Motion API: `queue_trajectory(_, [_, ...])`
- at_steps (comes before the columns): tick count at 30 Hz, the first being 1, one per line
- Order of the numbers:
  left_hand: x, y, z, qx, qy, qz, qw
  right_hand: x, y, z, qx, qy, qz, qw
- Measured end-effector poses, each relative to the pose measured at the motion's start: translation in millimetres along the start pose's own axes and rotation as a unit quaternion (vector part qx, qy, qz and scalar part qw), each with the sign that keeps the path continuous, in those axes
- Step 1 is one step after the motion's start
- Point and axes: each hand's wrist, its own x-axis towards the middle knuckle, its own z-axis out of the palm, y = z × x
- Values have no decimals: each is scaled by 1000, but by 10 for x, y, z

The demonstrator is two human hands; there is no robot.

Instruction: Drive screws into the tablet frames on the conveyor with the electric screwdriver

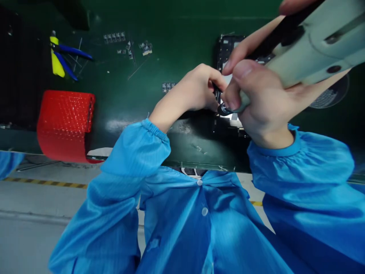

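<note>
Green bench top (176, 42) across the upper half of the frame, with a strip of floor (34, 198) below it at lower left. At upper left we log blue-handled pliers (74, 51); beneath them, a red perforated holder (65, 110). Small board pieces (114, 37) lie upper left of centre. Our work, a black-framed electronic assembly (224, 47), sits right of centre, partly hidden by our hands. Right hand (262, 101): closed around a pale driver-like tool (308, 53) that slants in from the upper right, its dark tip down at the assembly. Left hand (196, 87): fingers curled at the assembly's left side, close to that tip — whether they pinch a part, we cannot tell. Other fingers show at the upper right; ownership unclear. Step in hand, we judge: setting or driving a fastener. Next move, in our view, calls for steady alignment — tip seated squarely, left fingertips clear of it.
</note>
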Motion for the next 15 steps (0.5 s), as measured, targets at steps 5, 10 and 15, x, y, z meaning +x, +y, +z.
queue_trajectory(5, [-17,50,-23,14,-73,-6,997,-215,-54,-3,-9,-18,2,1000])
queue_trajectory(10, [-22,45,-26,-1,-74,4,997,-261,-33,18,-13,-26,-3,1000])
queue_trajectory(15, [-19,21,-18,-2,-75,0,997,-155,109,-3,-17,-25,-11,999])
